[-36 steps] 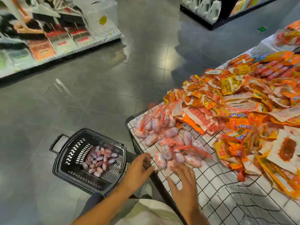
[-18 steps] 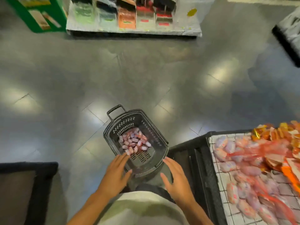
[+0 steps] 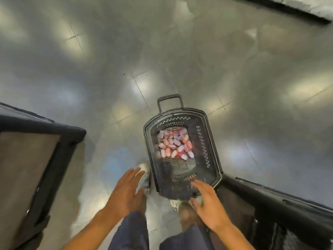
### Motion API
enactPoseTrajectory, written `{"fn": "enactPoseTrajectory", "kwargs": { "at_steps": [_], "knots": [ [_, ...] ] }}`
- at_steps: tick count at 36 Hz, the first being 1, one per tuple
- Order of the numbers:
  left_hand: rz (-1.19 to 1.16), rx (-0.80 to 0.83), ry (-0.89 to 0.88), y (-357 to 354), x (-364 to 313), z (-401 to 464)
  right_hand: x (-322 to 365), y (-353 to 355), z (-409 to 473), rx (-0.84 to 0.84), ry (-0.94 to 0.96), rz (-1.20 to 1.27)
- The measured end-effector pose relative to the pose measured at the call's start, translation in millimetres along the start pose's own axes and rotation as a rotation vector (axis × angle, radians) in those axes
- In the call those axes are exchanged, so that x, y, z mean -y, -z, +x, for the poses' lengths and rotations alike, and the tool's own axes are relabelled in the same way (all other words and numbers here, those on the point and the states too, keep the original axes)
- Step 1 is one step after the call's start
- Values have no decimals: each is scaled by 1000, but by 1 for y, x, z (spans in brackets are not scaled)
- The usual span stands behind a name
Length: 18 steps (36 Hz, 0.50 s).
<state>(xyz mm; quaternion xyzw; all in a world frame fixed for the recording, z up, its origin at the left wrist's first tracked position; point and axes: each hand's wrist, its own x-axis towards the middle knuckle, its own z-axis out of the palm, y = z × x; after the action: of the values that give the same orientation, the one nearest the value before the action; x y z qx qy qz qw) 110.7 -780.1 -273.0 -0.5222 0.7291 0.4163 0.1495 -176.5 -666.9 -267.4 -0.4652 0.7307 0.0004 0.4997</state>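
Fingers (image 3: 134, 173) of the left hand (image 3: 126, 192) are stretched out and loose, holding nothing. The hand hangs over the left shoe (image 3: 144, 168), just beside the near left corner of the shopping basket (image 3: 213, 141). The right hand (image 3: 209, 206) is likewise spread and empty. Its fingertips lie over the basket's near rim, but the blur hides whether they touch it. Below the hands are dark blue trouser legs (image 3: 129, 230), and the right shoe (image 3: 175, 204) sits just beside the basket's near end.

The black plastic basket stands on the grey tiled floor (image 3: 126, 51) straight ahead of the feet, between two dark display stands: one at the left (image 3: 36, 159), one at the right (image 3: 270, 204). Its slotted walls are bare. Inside, heaped toward the far half of the bottom, lies a cluster of small pink-wrapped sausages (image 3: 173, 146) with some red showing among them; the near half of the bottom is uncovered. A pull handle (image 3: 169, 100) sticks out from the basket's far end. Beyond it the glossy floor reflects ceiling lights.
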Motion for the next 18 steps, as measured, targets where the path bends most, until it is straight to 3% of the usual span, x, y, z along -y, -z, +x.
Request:
{"fn": "enactPoseTrajectory", "kwargs": {
  "at_steps": [8, 18],
  "knots": [
    [45, 155, 125, -117, -2, 113, -96, -21, 118, 124, -125, -73],
    [185, 259, 23, -243, 20, 269, -192, -71, 276, 153, -147, -96]
  ]
}}
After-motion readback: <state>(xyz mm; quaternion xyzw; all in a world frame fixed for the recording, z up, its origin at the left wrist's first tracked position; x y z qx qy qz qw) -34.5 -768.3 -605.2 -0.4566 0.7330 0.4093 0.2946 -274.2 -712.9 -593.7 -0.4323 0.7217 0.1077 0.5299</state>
